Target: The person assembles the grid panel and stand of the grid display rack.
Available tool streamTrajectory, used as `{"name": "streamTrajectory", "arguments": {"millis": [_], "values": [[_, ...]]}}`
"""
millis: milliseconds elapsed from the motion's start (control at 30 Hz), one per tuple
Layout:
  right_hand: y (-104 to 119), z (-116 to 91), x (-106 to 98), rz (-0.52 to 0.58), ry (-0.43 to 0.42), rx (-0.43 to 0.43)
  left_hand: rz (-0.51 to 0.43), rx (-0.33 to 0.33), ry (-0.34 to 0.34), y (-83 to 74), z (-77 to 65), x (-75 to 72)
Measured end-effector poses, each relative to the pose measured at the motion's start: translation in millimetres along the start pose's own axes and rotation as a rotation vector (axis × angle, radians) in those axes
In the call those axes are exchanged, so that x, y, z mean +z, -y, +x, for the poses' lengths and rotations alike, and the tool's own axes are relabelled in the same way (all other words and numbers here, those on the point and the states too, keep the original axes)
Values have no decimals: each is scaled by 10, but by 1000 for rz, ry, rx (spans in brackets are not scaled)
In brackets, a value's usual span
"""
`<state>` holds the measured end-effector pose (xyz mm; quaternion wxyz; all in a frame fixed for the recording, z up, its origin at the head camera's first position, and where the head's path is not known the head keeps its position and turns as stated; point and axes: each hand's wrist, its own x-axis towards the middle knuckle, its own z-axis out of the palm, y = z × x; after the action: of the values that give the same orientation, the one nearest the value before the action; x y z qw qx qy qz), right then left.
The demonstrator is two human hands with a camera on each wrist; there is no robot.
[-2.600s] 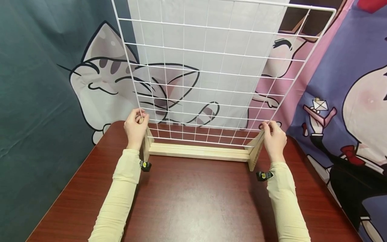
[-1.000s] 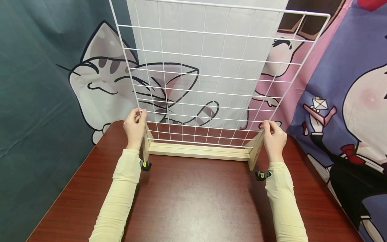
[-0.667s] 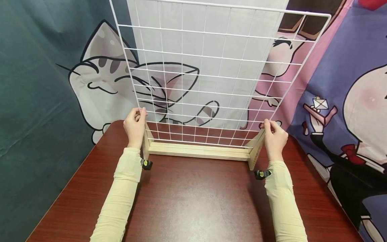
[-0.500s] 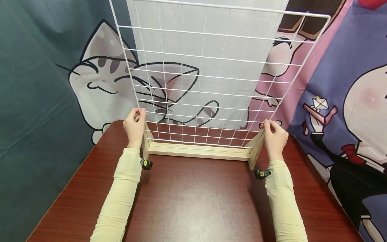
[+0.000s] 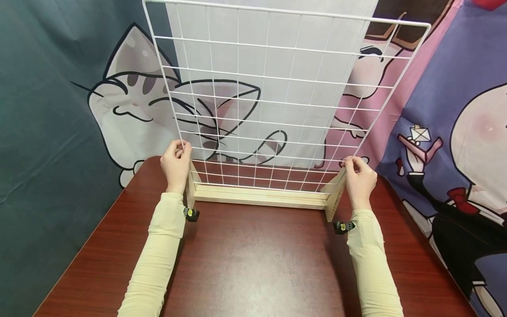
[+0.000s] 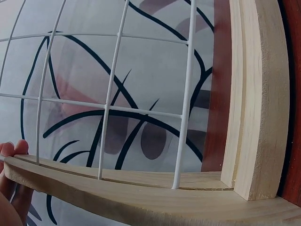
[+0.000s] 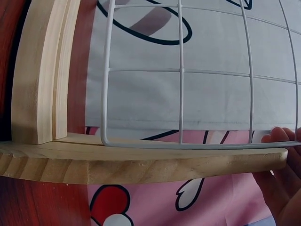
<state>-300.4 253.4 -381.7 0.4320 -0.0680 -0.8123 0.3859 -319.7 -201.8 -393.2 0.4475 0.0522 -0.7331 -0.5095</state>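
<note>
A white wire grid panel stands nearly upright over a pale wooden stand on the table. My left hand pinches the panel's left side wire just above the stand's left side board. On the other side, my right hand pinches the right side wire at the top of the right board. In the left wrist view, wire ends meet the grooved left board, and fingers show at its end. In the right wrist view, the panel's side wire runs along the right board, overlapping its inner edge.
The reddish-brown table stretches toward me in front of the stand. Behind it hangs a cartoon-printed cloth, with a purple printed part on the right. A small black camera sits on each wrist.
The panel's top edge has come down a little in the head view, both hands still holding the side wires. My left thumb has shifted slightly up the wire.
</note>
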Motion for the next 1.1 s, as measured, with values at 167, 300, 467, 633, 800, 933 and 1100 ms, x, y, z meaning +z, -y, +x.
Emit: {"name": "streamTrajectory", "arguments": {"millis": [167,300,467,633,800,933,1100], "values": [[2,-6,0,-23,7,7,4,6,0,2,-3,-2],[4,-12,5,-28,5,4,5,6,1,4,-3,-7],[3,-14,13,-21,3,-3,-3,1,2,6,2,-2],[8,-25,13,-10,5,-1,-6,-2,1,11,2,6],[15,-32,10,-19,0,10,5,-7,-4,8,-1,11],[24,-40,6,-23,0,23,22,-12,-4,11,-3,8],[27,-42,10,-23,-5,34,33,-12,-3,15,-3,11]]}}
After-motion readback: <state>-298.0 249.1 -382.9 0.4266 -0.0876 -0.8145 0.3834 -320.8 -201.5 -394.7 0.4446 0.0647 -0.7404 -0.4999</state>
